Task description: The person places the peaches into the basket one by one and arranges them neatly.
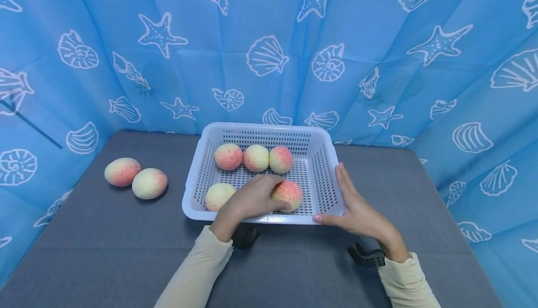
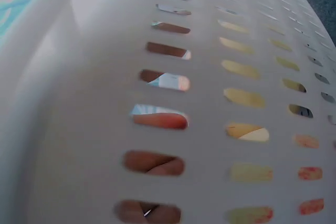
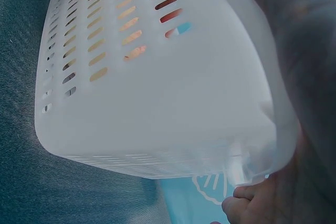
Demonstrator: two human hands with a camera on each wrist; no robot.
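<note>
A white plastic basket (image 1: pixel 193 177) with slotted walls holds several peaches. My left hand (image 1: pixel 256 196) reaches over its front rim and grips a pink-and-yellow peach (image 1: pixel 290 193), thumb in front and fingers behind. Three peaches line up inside along the back, among them the middle peach (image 1: pixel 256 157). A pale peach (image 1: pixel 219 196) lies at the front left, beside my left wrist. At the basket's front right corner my right hand (image 1: pixel 357 207) holds on, thumb at the front rim and fingers along the right side. Through the slots in the left wrist view, parts of the fingers show.
Two peaches lie on the grey tabletop left of the basket: a redder peach (image 1: pixel 123 171) and a paler peach (image 1: pixel 149 183), close together. A blue curtain (image 1: pixel 235 65) with white shell and starfish prints hangs behind the table and at both sides.
</note>
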